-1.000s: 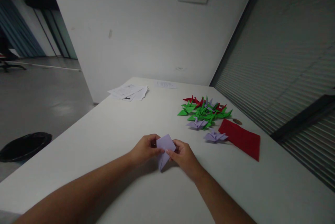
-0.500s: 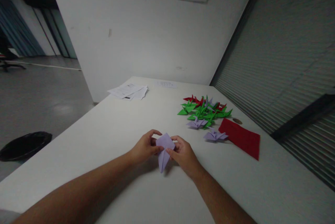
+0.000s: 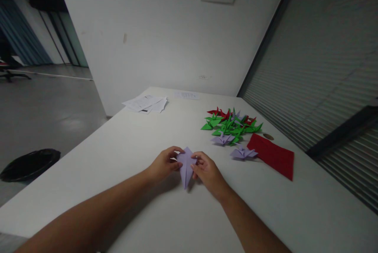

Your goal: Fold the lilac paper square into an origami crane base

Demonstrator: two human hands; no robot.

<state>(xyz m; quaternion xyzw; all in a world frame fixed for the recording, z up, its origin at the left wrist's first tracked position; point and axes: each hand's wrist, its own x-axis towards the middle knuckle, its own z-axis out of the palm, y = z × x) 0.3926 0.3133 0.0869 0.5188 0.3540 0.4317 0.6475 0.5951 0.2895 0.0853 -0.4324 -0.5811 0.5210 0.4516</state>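
Since the earlier frame, the pale purple folded paper has moved a little away from the wearer, its lower point further from the near edge, and now shows as a slimmer, longer diamond with a centre crease. It is in front of the wearer, just above or on the white surface; which, I cannot tell. The left hand pinches its left edge, fingers nearly closed on the paper; the right hand grips the right edge between thumb and curled fingers.

Beyond the right hand lies a purple paper crane, its wing tip overlapping in view the edge of a flat red sheet. Further off, a second purple crane sits against a crowded heap of green, red and purple cranes. A brown round disc is near the sheet. Loose printed papers lie at the far left, with a single white sheet beside them. A black-lined bin stands left of the surface.
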